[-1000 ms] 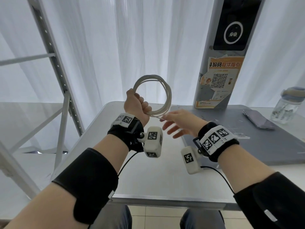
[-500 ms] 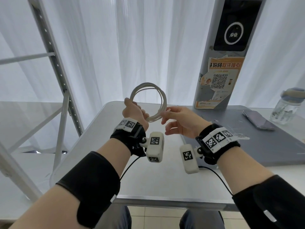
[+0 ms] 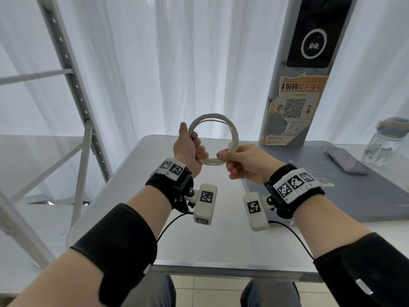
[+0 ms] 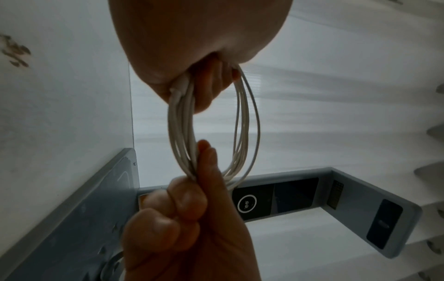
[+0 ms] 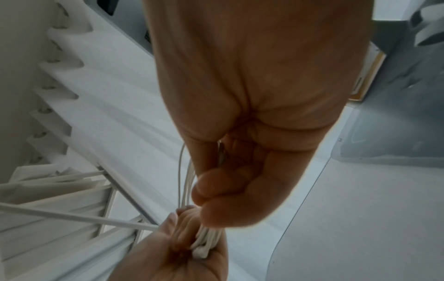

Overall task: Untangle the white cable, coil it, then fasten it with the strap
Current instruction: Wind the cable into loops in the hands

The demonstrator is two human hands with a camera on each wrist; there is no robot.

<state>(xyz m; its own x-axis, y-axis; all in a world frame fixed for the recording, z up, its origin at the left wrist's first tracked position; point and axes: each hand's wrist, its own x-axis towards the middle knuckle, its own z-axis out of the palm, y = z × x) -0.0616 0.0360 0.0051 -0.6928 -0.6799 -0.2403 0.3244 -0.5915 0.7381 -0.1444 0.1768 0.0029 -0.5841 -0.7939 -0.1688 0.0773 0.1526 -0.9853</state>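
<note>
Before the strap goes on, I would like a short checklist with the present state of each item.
1. White cable wound into one round coil: ok.
2. Left hand grips the loops in a bundle: ok.
3. Right hand pinches the coil on the opposite side: ok.
4. Coil held above the table, touching nothing: ok.
5. Cable end with connector tucked in the left hand: ok.
6. Strap located and ready: cannot tell, none visible.

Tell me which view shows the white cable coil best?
The head view: the whole white cable coil appears as a round loop between both hands. The left wrist view shows it edge-on; the right wrist view shows only bunched strands.
</note>
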